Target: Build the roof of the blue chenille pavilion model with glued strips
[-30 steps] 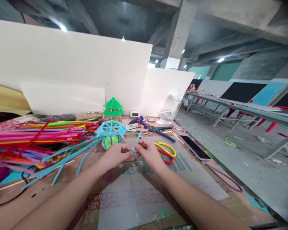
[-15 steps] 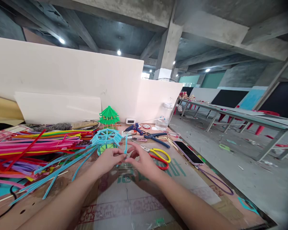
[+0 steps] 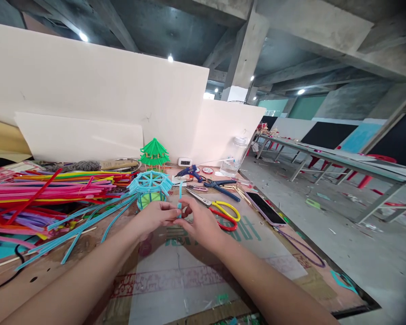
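Between my hands a short light-blue pipe cleaner stands upright. My left hand pinches its lower part between thumb and fingertips. From the other side, my right hand closes its thumb and fingers on the same piece. Just behind my left hand is a light-blue, round pavilion-like model, partly covered by that hand. A green tiered-roof model rises behind it. Red-and-yellow-handled scissors lie beside my right hand.
Bundled colourful pipe cleaners cover the left side, with long blue ones reaching forward. A glue gun, blue-handled pliers, a phone and a clear bottle lie or stand right of centre. White boards wall the back.
The view has tilted down a little. Both hands are now closer together around the blue pipe cleaner, and my right fingers, earlier more spread, have closed in on it.
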`<state>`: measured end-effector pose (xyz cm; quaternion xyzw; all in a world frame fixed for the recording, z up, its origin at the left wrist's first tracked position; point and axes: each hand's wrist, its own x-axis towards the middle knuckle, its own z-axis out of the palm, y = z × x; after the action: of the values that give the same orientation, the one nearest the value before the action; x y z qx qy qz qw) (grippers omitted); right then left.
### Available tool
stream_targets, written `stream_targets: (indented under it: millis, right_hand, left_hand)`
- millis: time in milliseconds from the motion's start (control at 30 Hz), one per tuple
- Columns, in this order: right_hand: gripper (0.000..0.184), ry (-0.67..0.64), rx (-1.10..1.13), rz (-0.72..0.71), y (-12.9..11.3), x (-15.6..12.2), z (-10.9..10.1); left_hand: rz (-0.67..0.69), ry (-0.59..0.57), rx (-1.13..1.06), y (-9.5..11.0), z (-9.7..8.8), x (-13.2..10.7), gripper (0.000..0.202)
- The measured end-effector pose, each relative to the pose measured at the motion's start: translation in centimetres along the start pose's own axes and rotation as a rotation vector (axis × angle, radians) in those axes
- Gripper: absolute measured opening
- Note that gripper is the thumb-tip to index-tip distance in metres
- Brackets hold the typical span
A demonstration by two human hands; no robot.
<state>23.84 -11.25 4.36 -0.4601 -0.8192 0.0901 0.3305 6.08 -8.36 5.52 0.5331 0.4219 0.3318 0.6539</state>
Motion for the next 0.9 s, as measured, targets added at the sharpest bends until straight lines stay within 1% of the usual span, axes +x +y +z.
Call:
stream_targets:
  millis: [100, 233, 400, 533, 667, 700, 767, 800, 900]
  right_hand:
    - [0.045, 0.016, -0.025, 0.025, 0.0, 0.0, 0.0]
    - [0.046, 0.032, 0.021, 0.077, 0.1, 0.0, 0.1]
    - [0.037, 0.041, 0.027, 0.124, 0.1, 0.1, 0.4]
    - [0.040, 0.032, 0.064, 0.131, 0.2, 0.1, 0.4]
    - [0.050, 0.003, 0.202, 0.114, 0.6, 0.4, 0.2]
    - [0.046, 0.013, 0.248, 0.110, 0.7, 0.5, 0.2]
    - [0.027, 0.036, 0.360, 0.129, 1.0, 0.9, 0.3]
    - [0.021, 0.046, 0.422, 0.156, 1.1, 1.0, 0.3]
    - [0.023, 0.044, 0.600, 0.263, 1.1, 1.5, 0.5]
  left_hand:
    - [-0.018, 0.003, 0.005, 0.3, 0.1, -0.2, 0.041]
    - [-0.027, 0.007, 0.000, 0.5, 0.1, -0.3, 0.040]
    - [-0.011, -0.011, -0.014, 0.0, -0.1, 0.0, 0.040]
    - [0.022, -0.021, -0.006, -0.4, -0.3, 0.2, 0.037]
    - [0.079, -0.036, -0.010, -0.4, -0.4, 0.4, 0.037]
    - [0.086, -0.036, 0.000, -0.4, -0.5, 0.4, 0.037]
    - [0.097, -0.034, 0.026, -0.3, -0.5, 0.3, 0.036]
    - [0.093, -0.028, 0.035, -0.2, -0.5, 0.3, 0.036]
    - [0.091, -0.041, 0.053, -0.1, -0.4, 0.2, 0.035]
